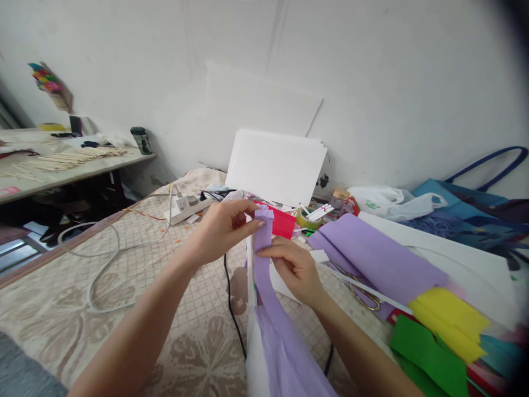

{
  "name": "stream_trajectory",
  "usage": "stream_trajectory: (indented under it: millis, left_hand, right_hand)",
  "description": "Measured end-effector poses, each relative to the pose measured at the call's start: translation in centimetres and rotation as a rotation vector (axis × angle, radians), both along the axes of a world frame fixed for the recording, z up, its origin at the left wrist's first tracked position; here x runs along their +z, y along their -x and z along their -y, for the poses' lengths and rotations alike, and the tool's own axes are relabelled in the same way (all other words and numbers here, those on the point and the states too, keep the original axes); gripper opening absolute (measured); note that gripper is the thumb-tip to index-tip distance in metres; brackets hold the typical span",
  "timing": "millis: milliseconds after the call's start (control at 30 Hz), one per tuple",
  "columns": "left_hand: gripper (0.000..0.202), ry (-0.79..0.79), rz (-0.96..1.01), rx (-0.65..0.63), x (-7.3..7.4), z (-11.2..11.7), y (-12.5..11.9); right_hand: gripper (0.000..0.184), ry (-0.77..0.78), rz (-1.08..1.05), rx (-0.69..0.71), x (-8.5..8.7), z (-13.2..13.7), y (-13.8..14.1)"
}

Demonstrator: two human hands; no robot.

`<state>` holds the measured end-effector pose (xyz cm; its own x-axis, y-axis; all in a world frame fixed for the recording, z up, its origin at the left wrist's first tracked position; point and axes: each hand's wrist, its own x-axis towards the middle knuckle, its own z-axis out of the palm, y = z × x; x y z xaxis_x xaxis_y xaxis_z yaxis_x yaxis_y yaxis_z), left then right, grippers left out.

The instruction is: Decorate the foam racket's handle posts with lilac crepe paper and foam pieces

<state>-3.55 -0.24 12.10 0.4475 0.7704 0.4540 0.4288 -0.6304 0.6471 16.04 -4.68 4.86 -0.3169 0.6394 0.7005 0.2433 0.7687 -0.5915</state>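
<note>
Pinched top of purple strip (263, 237) w/ L hand (223, 231), thumb & index closed on it; gripped same strip lower down w/ fingers of R hand (295, 270), the rest curled & hard to make out. Held strip upright above cloth-covered worktop (198, 309), between both hands, in front of mostly hidden white piece (250, 270). Couldn't follow strip's lower end, blurred & cut off by bottom edge. Saw red sheet (283, 222) just beyond strip, partly covered by it. Made out scissors (366, 295) R of strip, blades partly obscured nr white bar (388, 299). Lost part of blue bag (450, 193), far R of strip, behind white plastic bag (384, 203) & in dark corner. Spotted green print on plastic bag, too small to read. Couldn't read markings on flask (141, 140), far L of strip, nor on extension socket (198, 207), nearer L.
</note>
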Motion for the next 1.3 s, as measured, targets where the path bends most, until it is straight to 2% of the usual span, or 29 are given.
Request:
stream_trajectory:
  millis: [333, 467, 567, 700, 800, 967, 1300]
  left_hand:
    - [0.022, 0.027, 0.023, -0.015, -0.3, -0.2, 0.0]
    - [0.021, 0.031, 0.017, 0.003, -0.2, -0.1, 0.0]
    - [0.022, 0.018, 0.007, 0.011, -0.1, -0.1, -0.1]
    - [0.023, 0.017, 0.018, 0.01, -0.1, -0.1, -0.1]
    - [0.023, 0.022, 0.02, 0.01, -0.2, -0.2, -0.1]
    - [0.023, 0.021, 0.029, 0.003, -0.3, -0.2, -0.1]
    - [0.022, 0.002, 0.014, -0.025, -0.3, -0.3, 0.0]
  right_hand:
    - [0.037, -0.069, 0.021, 0.021, 0.0, 0.4, 0.0]
    - [0.028, -0.071, -0.049, -0.085, -1.0, 0.6, 0.1]
    - [0.014, 0.037, -0.181, -0.176, -1.0, 0.7, 0.5]
    - [0.014, 0.275, -0.267, -0.225, 0.2, 0.7, 1.2]
    - [0.011, 0.382, -0.28, -0.243, 1.0, 0.6, 1.5]
    - [0.021, 0.425, -0.296, -0.218, 1.3, 0.5, 1.9]
    - [0.026, 0.485, -0.386, -0.135, 0.8, 0.2, 2.3]
